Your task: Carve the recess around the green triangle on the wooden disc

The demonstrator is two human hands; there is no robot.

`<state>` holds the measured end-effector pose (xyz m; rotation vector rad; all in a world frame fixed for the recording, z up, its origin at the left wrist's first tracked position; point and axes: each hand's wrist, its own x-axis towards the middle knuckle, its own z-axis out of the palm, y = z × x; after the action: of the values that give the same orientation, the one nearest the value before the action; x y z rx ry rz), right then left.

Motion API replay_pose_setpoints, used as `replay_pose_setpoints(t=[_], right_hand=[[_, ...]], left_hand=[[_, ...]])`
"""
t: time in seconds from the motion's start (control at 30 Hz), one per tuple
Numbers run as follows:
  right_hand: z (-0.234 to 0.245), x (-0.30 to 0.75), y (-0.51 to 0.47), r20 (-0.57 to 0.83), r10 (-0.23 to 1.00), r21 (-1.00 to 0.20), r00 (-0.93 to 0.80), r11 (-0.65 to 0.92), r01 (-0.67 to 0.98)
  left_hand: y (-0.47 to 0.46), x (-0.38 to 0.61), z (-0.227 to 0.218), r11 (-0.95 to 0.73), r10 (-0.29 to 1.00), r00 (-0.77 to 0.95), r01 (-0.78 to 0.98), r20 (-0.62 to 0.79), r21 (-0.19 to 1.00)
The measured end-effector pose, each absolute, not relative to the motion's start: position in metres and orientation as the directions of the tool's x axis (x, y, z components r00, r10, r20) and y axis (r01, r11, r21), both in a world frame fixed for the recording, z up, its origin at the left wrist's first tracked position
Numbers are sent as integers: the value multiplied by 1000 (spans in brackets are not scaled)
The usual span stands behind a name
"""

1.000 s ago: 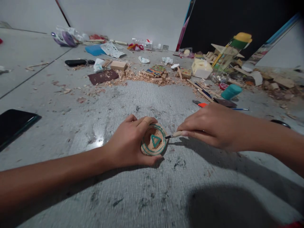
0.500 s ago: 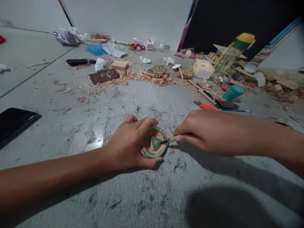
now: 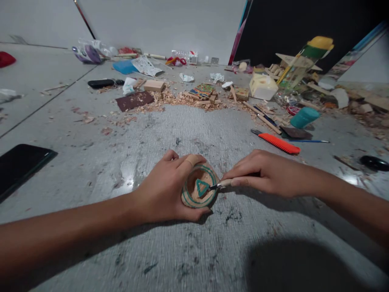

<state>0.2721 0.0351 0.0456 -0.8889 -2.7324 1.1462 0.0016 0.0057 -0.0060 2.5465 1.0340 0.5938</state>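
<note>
While cupping the left hand (image 3: 170, 184) around a round wooden piece (image 3: 200, 188), holding it on the grey floor (image 3: 182, 251), hollowed face turned up, between both hands. Curling fingers over the far edge and laying the thumb along the near edge, gripping from the left side. Pinching a slim metal-tipped tool (image 3: 225, 183) by its pale handle between thumb and fingers of the right hand (image 3: 261, 172), reaching over the right rim to the raised triangle (image 3: 202, 188) outlined in teal; ending too close to tell whether touching that corner or just beside it. Probably handling as a light, stiff block, bearing firm pressure without bending; likely feeling dry rather than slippery, yet perhaps proving fragile at the triangle's corners and along the rim. Offering the surest hold low around the outer wall, well away from the metal tip, and calling for a pinch near the front of the tool's handle. Working near an orange cutter (image 3: 279, 144), well apart from a dark phone (image 3: 26, 168), and facing scattered wood shavings (image 3: 179, 100) farther off.
</note>
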Motion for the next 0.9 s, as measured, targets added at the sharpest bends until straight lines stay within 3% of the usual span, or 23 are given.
replay_pose_setpoints(t=[0.17, 0.43, 0.67, 0.9], right_hand=[[57, 264, 32, -307, 562, -598, -768, 513, 615], [61, 258, 23, -286, 636, -518, -716, 526, 674], [45, 251, -22, -230, 828, -426, -512, 387, 818], [16, 253, -45, -93, 906, -558, -413, 296, 776]], left_hand=[[8, 1, -7, -640, 745, 635, 597, 202, 484], [8, 1, -6, -633, 751, 629, 601, 200, 488], [4, 1, -8, -632, 767, 598, 645, 230, 429], [6, 3, -7, -576, 807, 565, 688, 172, 442]])
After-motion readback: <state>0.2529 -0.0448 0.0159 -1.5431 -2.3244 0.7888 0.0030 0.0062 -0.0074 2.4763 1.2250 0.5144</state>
